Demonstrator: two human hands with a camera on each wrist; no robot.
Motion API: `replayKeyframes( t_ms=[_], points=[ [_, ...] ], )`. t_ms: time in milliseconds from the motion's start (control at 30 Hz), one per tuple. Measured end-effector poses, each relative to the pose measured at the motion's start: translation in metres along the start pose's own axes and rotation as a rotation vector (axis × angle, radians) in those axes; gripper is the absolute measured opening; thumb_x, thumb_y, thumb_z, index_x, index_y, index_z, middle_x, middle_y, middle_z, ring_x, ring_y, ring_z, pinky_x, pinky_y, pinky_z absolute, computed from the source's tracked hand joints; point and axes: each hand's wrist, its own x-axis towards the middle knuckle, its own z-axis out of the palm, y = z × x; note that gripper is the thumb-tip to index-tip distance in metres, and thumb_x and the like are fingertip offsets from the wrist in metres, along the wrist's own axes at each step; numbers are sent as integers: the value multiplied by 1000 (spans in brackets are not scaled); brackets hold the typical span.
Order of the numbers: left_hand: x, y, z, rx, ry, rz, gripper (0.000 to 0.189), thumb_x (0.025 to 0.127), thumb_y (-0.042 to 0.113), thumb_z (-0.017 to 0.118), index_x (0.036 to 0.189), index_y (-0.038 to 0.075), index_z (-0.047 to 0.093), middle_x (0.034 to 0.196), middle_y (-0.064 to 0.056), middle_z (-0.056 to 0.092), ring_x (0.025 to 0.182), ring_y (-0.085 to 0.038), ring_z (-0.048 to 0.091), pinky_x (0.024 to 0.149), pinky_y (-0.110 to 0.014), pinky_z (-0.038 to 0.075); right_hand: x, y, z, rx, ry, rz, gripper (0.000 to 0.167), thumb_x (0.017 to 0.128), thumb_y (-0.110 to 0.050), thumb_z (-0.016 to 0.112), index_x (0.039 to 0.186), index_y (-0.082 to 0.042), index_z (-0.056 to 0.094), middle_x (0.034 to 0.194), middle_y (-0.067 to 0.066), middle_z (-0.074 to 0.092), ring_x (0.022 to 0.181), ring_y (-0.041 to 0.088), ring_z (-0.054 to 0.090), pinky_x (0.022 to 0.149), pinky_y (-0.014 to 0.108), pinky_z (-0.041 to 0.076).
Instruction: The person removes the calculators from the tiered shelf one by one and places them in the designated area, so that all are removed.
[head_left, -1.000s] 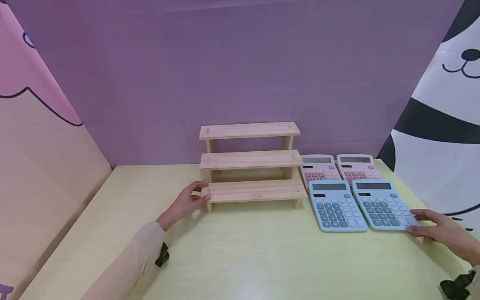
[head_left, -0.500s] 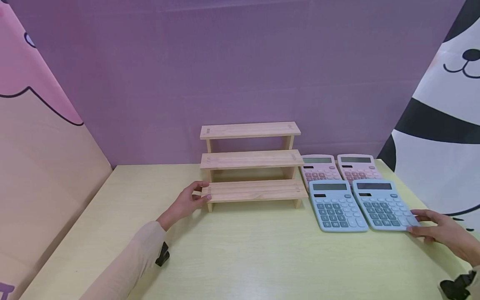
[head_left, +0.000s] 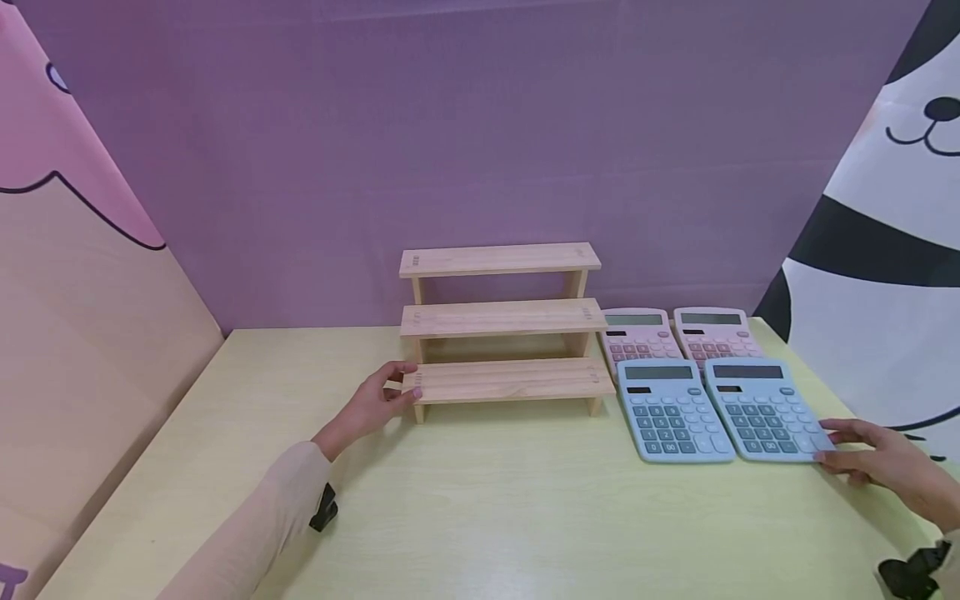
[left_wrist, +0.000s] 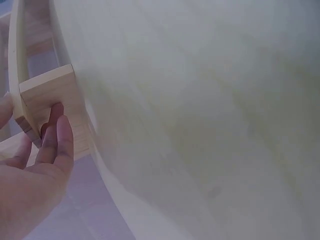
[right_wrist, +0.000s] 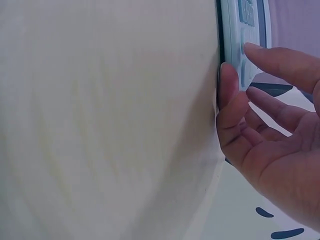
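Note:
A three-tier wooden display stand (head_left: 510, 382) stands at the back of the table. At the left end of its lowest step, my left hand (head_left: 375, 402) grips the board; the left wrist view shows the fingers (left_wrist: 64, 137) curled underneath, against the side leg. On the right, my right hand (head_left: 888, 467) pinches the near right corner of a light blue calculator (head_left: 765, 408). Seen from the right wrist, the thumb (right_wrist: 280, 62) lies on the keys and curled fingers reach under the edge. Another blue calculator (head_left: 671, 412) lies just left of it.
Two pink calculators (head_left: 637, 337) lie behind the blue ones, partly covered by them, close to the stand's right side. A purple backdrop (head_left: 480, 150) rises behind the table (head_left: 480, 517). Printed panels flank the table, one with a panda (head_left: 892, 208) at right.

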Motion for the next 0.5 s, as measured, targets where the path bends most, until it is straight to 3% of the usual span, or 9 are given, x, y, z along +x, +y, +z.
replayKeyframes(
  t_ms=[267,500],
  points=[
    [0,-2,-8,42,-71,42,48,90,21,58,131,4,41,121,-19,46,98,-29,59,80,-33,52,-5,-7,-1,-6,3,-3,78,89,-30,57,131,20,14,121,41,31,78,16,55,61,25,44],
    [-7,-3,-21,114,-95,76,46,90,17,58,131,5,40,120,-21,49,96,-29,62,78,-34,53,-5,-8,-5,-46,47,-56,76,90,-34,55,130,19,18,124,43,28,80,16,56,63,26,47]
  ],
)
